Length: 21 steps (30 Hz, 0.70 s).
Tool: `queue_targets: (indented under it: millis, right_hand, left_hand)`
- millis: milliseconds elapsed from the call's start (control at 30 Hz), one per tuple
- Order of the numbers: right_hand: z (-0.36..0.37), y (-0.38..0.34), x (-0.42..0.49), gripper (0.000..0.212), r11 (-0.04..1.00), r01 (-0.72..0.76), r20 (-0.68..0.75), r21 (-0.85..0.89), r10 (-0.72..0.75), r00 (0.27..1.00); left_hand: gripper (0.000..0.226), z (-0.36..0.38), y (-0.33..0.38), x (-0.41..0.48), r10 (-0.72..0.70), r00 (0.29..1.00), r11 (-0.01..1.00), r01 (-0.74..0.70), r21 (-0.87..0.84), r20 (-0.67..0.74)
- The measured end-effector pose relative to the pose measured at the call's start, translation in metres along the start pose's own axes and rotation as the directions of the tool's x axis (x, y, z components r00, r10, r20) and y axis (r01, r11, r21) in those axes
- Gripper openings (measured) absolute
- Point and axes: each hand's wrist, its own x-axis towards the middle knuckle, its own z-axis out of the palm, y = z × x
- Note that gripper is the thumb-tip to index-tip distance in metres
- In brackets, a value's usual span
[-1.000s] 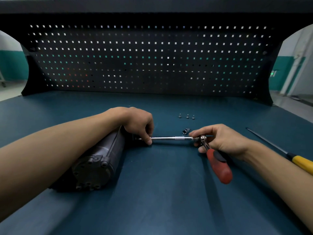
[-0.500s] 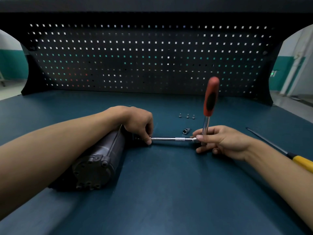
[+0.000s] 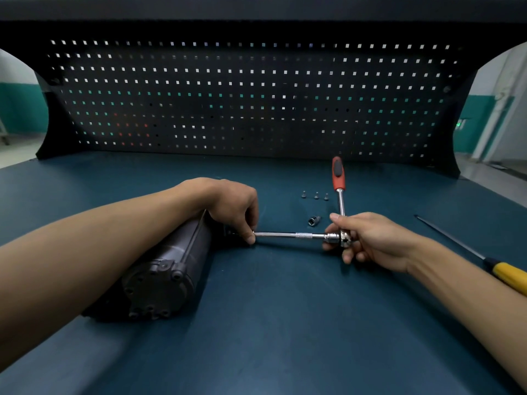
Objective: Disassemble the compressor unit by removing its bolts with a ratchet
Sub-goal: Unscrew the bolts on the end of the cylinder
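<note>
Done: three small silver bolts (image 3: 316, 196) lie out on the dark blue workbench (image 3: 285, 323)
Left: dark cylindrical metal compressor (image 3: 171, 269), on its side at left, another bolt likely under way
Left hand (image 3: 233, 206): pinches chrome extension bar (image 3: 288, 235)
Right hand (image 3: 368, 238): curled round red-handled ratchet (image 3: 338, 178) head

I can pass over the wide table (image 3: 285, 323) near me. Behind the long bar (image 3: 288, 235), a socket (image 3: 314, 220), three bolts (image 3: 316, 195) and the ratchet (image 3: 338, 175) block the way. A screwdriver (image 3: 507, 273) lies far right.
</note>
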Motion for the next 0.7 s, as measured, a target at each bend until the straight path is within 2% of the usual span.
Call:
queue_targets:
  millis: [267,500,700]
  right_hand:
    - [0.0007,-0.0006,0.0002,0.033,1.000,-0.020,0.000,-0.017,0.020,1.000]
    - [0.0004,-0.0022,0.0010,0.045,0.998,-0.067,-0.005,0.006,0.067,0.998]
    - [0.0013,-0.0013,0.0029,0.039,0.996,-0.089,-0.021,0.011,0.090,0.996]
  left_hand:
    - [0.028,0.0007,0.0004,-0.0005,-0.006,1.000,1.000,0.006,-0.005,-0.012]
    - [0.027,0.0005,0.0004,-0.0010,-0.010,1.000,1.000,0.010,-0.011,-0.015]
    - [0.028,0.0012,0.0000,0.0000,-0.014,0.999,1.000,0.014,-0.009,-0.031]
